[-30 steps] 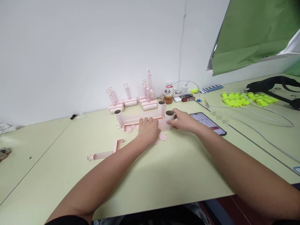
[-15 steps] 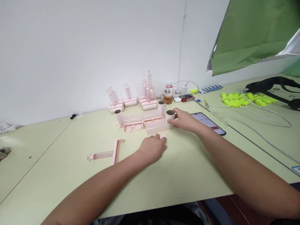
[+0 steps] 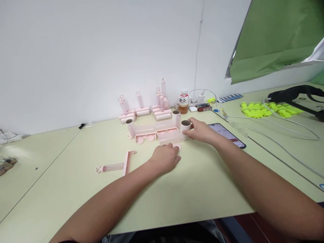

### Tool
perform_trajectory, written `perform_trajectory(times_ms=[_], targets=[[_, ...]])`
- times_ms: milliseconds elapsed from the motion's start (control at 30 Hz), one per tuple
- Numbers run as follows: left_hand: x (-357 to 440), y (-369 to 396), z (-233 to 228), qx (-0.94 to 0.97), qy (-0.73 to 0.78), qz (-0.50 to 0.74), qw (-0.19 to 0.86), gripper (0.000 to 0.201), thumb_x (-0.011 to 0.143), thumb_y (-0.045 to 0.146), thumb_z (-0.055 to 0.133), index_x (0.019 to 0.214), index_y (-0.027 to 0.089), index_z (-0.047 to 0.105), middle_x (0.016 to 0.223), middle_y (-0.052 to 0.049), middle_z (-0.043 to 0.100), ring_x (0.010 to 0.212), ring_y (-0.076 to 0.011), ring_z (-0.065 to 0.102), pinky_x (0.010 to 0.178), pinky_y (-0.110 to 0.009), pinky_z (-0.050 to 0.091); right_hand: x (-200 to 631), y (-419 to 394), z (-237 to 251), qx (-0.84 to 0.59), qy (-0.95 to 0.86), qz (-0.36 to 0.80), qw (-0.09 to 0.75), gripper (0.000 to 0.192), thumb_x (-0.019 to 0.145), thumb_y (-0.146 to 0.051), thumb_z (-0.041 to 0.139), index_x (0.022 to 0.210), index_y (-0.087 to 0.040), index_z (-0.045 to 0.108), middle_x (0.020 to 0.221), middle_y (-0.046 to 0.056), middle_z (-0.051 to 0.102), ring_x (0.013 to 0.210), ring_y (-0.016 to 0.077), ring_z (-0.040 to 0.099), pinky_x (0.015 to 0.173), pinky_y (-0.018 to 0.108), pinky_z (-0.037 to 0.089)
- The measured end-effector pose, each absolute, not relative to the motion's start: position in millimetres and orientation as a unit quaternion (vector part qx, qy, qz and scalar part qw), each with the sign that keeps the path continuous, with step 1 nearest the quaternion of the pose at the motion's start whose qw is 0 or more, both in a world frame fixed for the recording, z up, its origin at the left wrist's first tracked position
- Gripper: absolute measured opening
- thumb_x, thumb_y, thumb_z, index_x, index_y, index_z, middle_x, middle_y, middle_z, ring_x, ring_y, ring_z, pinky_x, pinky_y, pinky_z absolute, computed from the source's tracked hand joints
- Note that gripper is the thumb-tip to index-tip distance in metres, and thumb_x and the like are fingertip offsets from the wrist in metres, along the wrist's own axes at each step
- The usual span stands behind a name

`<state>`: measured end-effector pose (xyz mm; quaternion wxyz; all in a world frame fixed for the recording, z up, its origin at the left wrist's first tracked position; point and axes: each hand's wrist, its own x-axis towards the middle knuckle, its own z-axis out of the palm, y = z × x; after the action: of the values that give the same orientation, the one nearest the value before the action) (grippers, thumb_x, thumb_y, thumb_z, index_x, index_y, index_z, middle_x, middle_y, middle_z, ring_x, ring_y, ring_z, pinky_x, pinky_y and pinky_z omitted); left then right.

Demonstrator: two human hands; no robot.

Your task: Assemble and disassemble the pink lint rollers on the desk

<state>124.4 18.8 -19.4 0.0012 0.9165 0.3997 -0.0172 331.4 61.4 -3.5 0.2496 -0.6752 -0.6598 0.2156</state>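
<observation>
Since the frame 1 second ago, left hand has pulled back from the pink trays toward the person and now rests palm down on the table, fingers curled loosely, fingertips touching a small pink cap just ahead of them; whether it grips the cap cannot be told. Right hand stays where it was, thumb and fingers closed around a paper roll standing upright, its hollow core facing up.

Head view: directly beyond the left hand lies a clear pink tray, touching the roll's left side. A second tray sits just left of it, with an upright pink handle at its far corner. Well to the left of the left hand lies an L-shaped pink handle flat on the table. Beyond both hands, against the wall, stand several assembled pink rollers and a bottle. A phone lies just right of the right wrist, screen lit. Farther right are white cables and a heap of yellow parts.
</observation>
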Motion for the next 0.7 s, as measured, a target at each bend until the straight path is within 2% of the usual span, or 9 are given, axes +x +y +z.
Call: perform_trajectory(times_ms=[167,267,333,400,500,567,633,700], targets=[[97.0,23.1,11.1,0.902,0.429,0.046,0.025,0.033,0.094,0.032,0.039,0.117,0.022,0.060,0.104,-0.008,0.067,0.089,-0.0249,0.066,0.073,-0.035,0.050,332.3,58.6,2.0,-0.683,-0.655,0.177,0.268,0.057,0.076,-0.048,0.063,0.126,-0.024,0.048,0.116,0.009,0.065,0.083,0.0231,0.065,0.063,0.030,0.045],[52.7,32.2,36.7,0.858,0.497,0.124,0.039,0.033,0.093,0.028,0.037,0.113,0.023,0.063,0.111,-0.005,0.068,0.095,-0.0225,0.065,0.080,-0.034,0.050,331.8,54.7,8.3,-0.687,-0.654,0.119,0.295,0.064,0.076,-0.051,0.062,0.131,-0.023,0.048,0.121,0.011,0.063,0.091,0.0268,0.063,0.067,0.033,0.045],[13.8,37.7,48.6,0.813,0.563,0.145,0.038,0.033,0.089,0.024,0.038,0.109,0.022,0.065,0.109,-0.005,0.069,0.095,-0.0226,0.065,0.080,-0.032,0.050,329.4,50.7,13.6,-0.680,-0.646,0.077,0.337,0.061,0.075,-0.050,0.064,0.128,-0.022,0.052,0.118,0.012,0.063,0.086,0.0258,0.062,0.068,0.034,0.045],[-26.5,39.7,52.6,0.778,0.613,0.122,0.052,0.035,0.084,0.024,0.041,0.108,0.022,0.065,0.111,-0.005,0.068,0.097,-0.0230,0.064,0.080,-0.032,0.050,324.6,45.2,19.0,-0.664,-0.633,0.044,0.395,0.052,0.076,-0.046,0.064,0.120,-0.021,0.056,0.113,0.010,0.065,0.073,0.0210,0.061,0.067,0.034,0.044],[-73.0,35.9,43.2,0.748,0.647,0.013,0.150,0.041,0.078,0.038,0.051,0.115,0.024,0.064,0.118,-0.006,0.065,0.102,-0.0250,0.063,0.077,-0.031,0.051,313.5,34.3,24.8,-0.621,-0.624,0.045,0.473,0.034,0.078,-0.038,0.063,0.107,-0.021,0.061,0.098,0.005,0.067,0.058,0.0137,0.053,0.061,0.030,0.043],[-86.7,31.8,31.3,0.740,0.636,-0.044,0.214,0.047,0.072,0.046,0.060,0.115,0.025,0.064,0.117,-0.007,0.065,0.101,-0.0263,0.063,0.076,-0.031,0.050,304.3,26.0,25.7,-0.585,-0.632,0.071,0.502,0.026,0.079,-0.034,0.062,0.101,-0.021,0.063,0.085,0.002,0.065,0.056,0.0124,0.051,0.059,0.028,0.042],[-86.2,29.0,20.4,0.751,0.608,-0.063,0.251,0.043,0.069,0.048,0.063,0.105,0.024,0.066,0.110,-0.007,0.066,0.093,-0.0258,0.064,0.072,-0.031,0.048,295.1,18.2,24.4,-0.551,-0.649,0.107,0.514,0.021,0.080,-0.032,0.062,0.097,-0.019,0.064,0.077,0.001,0.063,0.058,0.0126,0.052,0.057,0.026,0.042],[-76.8,27.7,14.4,0.769,0.579,-0.056,0.266,0.030,0.071,0.046,0.062,0.089,0.022,0.065,0.095,-0.006,0.067,0.079,-0.0231,0.062,0.065,-0.030,0.044,286.5,11.7,21.6,-0.520,-0.673,0.148,0.504,0.018,0.081,-0.032,0.061,0.094,-0.018,0.064,0.074,0.001,0.062,0.059,0.0123,0.052,0.056,0.025,0.041]])
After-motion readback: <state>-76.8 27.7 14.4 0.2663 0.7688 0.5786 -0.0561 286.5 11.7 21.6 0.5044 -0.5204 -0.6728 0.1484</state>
